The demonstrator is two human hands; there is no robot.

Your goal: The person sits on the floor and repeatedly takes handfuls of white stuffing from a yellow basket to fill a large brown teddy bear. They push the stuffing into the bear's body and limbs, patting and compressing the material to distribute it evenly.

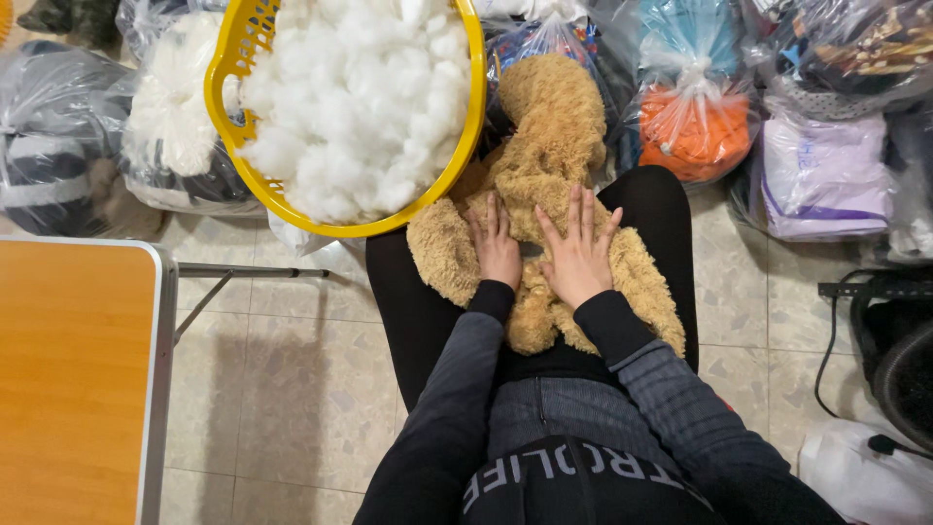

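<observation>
Tan, curly plush fabric covers the unstuffed toy skin [549, 165] that lies across my lap, its upper part stretching away from me toward the bags and its lower limbs draping over my black-clad thighs. My left hand [496, 248] rests flat on the plush near its middle, fingers together and extended, gripping nothing. My right hand [578, 255] lies just beside it, palm down, fingers spread wide and pressed onto the same fabric; it too holds nothing. Both hands touch the plush, with a narrow strip of the fabric showing between them. My sleeves are dark with grey ribbed forearms.

Beyond my left hand, a yellow plastic basket [473, 117] with a slotted wall holds a heap of white fibre stuffing [355, 97]; its rim overlaps the plush skin's edge. To the basket's left, a clear bag of white fluffy material [175, 102] sits beside a clear bag of dark striped fabric [53, 146]. Beyond the plush, further clear bags stand in a row: one tied off with orange material [695, 131] inside and blue above it, and one with pale lilac contents [821, 175]. An orange-topped folding desk [73, 379] with a metal edge occupies the lower left. Pale speckled floor tiles [292, 389] show between the desk and my legs. A black cable [834, 331] runs along the floor at the right.
</observation>
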